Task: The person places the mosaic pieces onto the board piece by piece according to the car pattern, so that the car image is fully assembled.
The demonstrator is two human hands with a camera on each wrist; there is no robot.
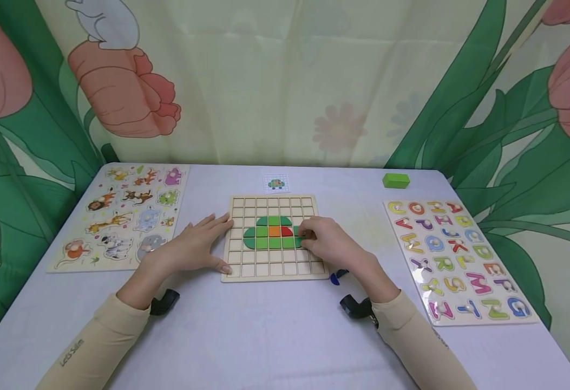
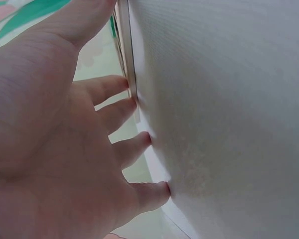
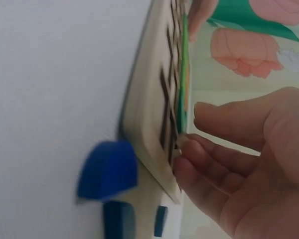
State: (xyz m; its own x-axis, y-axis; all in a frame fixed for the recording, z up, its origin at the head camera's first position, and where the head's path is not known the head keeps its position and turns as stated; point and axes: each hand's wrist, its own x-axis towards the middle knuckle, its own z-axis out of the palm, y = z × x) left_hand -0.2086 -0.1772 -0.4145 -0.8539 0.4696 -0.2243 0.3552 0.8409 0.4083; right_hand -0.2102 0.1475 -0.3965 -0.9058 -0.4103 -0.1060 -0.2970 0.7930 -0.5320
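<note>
Two hands on square wooden grid board [image 1: 275, 271], middle of worktop. Left hand [image 1: 194, 246] flat, fingers straight, steadying left edge. Right hand [image 1: 328, 241] fingers pinch green tile [image 1: 306, 233]; best press flat, gently.

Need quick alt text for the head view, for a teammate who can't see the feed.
Two hands work at a wooden grid board on a white table: the right hand pinches a green piece at the right end of a green, orange and red shape, while the left hand lies flat on the board's left edge. An animal puzzle lies left, a letter puzzle right.
</note>
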